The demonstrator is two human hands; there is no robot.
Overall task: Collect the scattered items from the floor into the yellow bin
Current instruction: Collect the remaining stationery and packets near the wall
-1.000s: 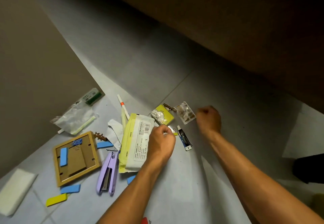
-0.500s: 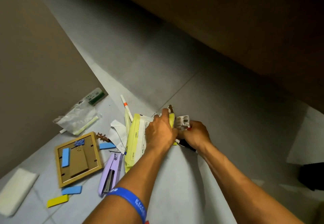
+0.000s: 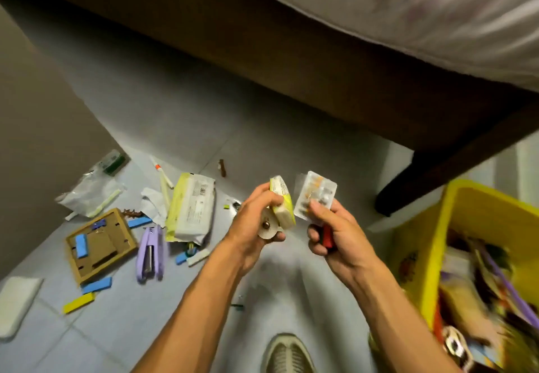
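My left hand [image 3: 256, 223] is raised above the floor and grips a small yellow packet [image 3: 284, 203] together with a round tan disc [image 3: 269, 226]. Beside it, my right hand [image 3: 335, 235] pinches a clear blister pack [image 3: 315, 194] and also holds a red and black object [image 3: 327, 235] in its curled fingers. The yellow bin [image 3: 431, 232] stands at the right, holding several items. On the floor to the left lie a yellow and white wipes pack [image 3: 191, 206], a purple stapler [image 3: 150, 251], a wooden frame [image 3: 100, 244] and blue and yellow blocks.
A dark wooden bed frame [image 3: 320, 80] with a white cover runs across the top; its leg [image 3: 408, 188] stands by the bin. A beige wall [image 3: 38, 124] closes the left side. A plastic bag [image 3: 90, 191], a white pad [image 3: 17, 299] and my shoe [image 3: 287, 355] are on the floor.
Both hands have lifted from the floor with the yellow packet, disc and blister pack. The view has swung right, bringing the yellow bin and the bed into sight.
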